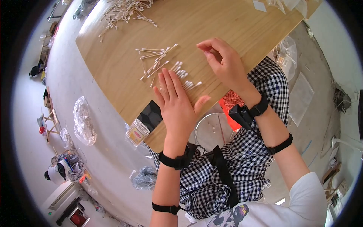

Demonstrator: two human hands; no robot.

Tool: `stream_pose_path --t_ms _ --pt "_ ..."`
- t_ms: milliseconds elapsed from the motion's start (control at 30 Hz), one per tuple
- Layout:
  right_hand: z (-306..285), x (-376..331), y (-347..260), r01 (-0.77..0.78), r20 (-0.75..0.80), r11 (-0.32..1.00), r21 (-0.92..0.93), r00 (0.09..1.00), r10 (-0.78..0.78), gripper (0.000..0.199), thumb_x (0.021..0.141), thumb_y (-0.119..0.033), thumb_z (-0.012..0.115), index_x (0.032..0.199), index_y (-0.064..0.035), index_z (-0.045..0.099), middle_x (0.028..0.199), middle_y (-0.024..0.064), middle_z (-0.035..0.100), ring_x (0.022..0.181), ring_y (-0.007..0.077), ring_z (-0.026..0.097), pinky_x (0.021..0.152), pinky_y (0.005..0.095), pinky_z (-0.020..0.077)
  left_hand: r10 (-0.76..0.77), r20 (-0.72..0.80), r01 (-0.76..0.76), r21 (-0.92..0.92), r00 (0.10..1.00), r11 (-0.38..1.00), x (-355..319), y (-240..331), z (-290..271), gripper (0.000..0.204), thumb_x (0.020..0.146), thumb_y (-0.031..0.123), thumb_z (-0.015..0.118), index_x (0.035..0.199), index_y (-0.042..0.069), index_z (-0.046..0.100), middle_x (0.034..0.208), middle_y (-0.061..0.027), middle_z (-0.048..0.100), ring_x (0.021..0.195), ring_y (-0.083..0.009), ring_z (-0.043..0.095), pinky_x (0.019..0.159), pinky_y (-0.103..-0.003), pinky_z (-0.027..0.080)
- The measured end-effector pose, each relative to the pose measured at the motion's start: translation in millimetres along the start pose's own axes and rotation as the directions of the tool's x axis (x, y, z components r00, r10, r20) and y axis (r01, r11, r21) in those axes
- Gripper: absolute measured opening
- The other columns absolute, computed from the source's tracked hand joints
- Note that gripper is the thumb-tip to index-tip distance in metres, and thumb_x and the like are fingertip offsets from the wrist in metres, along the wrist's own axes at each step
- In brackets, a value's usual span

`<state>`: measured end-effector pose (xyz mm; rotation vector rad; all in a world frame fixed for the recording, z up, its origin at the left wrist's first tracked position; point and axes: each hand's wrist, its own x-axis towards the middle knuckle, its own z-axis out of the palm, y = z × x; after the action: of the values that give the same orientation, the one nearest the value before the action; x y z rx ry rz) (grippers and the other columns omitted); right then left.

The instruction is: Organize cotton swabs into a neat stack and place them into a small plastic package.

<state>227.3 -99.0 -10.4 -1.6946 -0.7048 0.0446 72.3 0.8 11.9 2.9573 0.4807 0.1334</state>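
Note:
My left hand (176, 100) lies palm down near the table's front edge, fingers stretched out and thumb apart. Its fingers rest against a small bunch of cotton swabs (180, 72), whose white tips show beside them; the palm hides part of the bunch. Just beyond the fingertips, loose cotton swabs (153, 62) lie crossed at various angles. To the right, my right hand (223, 60) is held over the wooden table (242, 22), its fingers loosely curved and the thumb slightly apart. Nothing shows between them.
A larger heap of cotton swabs (126, 11) lies at the table's far left. Close to my left wrist are a dark patterned pad (150, 116) and a clear pack of swabs (138, 132) at the edge. A red bag (232, 108) sits below the table edge; plastic bags (84, 121) lie on the floor.

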Motion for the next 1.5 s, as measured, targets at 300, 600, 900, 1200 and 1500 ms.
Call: stream_pose_path --t_ms 300,600,900,1200,1500 --pt "-0.3 0.8 -9.1 -0.061 0.0 0.996 0.061 0.998 0.061 0.018 0.089 -0.001 0.055 0.105 -0.0024 0.063 0.098 0.0097 0.065 0.09 0.02 0.064 0.08 0.0295 0.0512 -0.209 -0.106 0.131 -0.492 0.972 0.86 -22.4 -5.2 -13.7 0.089 0.096 0.055 0.048 0.151 -0.006 0.014 0.158 -0.0227 0.021 0.148 -0.0332 0.017 0.119 -0.05 0.008" --pt "29.2 -25.0 -36.2 -0.303 0.154 0.86 0.412 0.953 0.262 0.039 0.102 -0.031 0.052 0.129 -0.0034 0.051 0.128 0.0098 0.057 0.12 0.0198 0.053 0.102 0.0331 0.0409 -0.721 -0.06 -0.032 -0.998 0.691 0.052 -23.4 4.8 -4.5 0.062 0.106 0.042 0.029 0.152 0.001 0.02 0.157 -0.0164 0.026 0.147 -0.0259 0.021 0.121 -0.04 0.012" --pt "41.9 -35.7 -50.3 -0.259 0.161 0.87 0.419 0.965 0.209 0.048 0.104 -0.038 0.044 0.133 -0.0007 0.047 0.137 0.0122 0.051 0.129 0.0196 0.045 0.112 0.0351 0.031 -0.706 -0.003 -0.015 -1.0 0.708 -0.011 -28.1 20.0 -13.0 0.068 0.104 0.048 0.029 0.153 0.004 0.013 0.159 -0.0145 0.022 0.149 -0.0248 0.017 0.12 -0.041 0.009" --pt "52.4 -40.8 -48.3 -0.271 0.174 0.818 0.508 0.962 0.211 0.048 0.105 -0.037 0.042 0.135 0.0002 0.045 0.139 0.0119 0.049 0.13 0.0199 0.042 0.112 0.0343 0.0297 -0.682 0.002 -0.06 -0.996 0.731 -0.068 -24.1 33.9 -5.8 0.064 0.105 0.047 0.029 0.152 0.006 0.019 0.158 -0.0135 0.024 0.148 -0.0233 0.018 0.121 -0.038 0.011" --pt "16.6 -15.2 -52.1 -0.135 0.353 0.98 0.144 0.932 0.077 0.019 0.087 -0.014 0.067 0.103 -0.0051 0.062 0.11 0.0067 0.061 0.107 0.0193 0.057 0.093 0.0331 0.0439 -0.639 -0.111 0.006 -0.984 0.762 0.178 -26.8 19.2 -14.8 0.065 0.105 0.037 0.032 0.153 0.002 0.009 0.16 -0.0174 0.016 0.149 -0.0273 0.014 0.12 -0.041 0.009"
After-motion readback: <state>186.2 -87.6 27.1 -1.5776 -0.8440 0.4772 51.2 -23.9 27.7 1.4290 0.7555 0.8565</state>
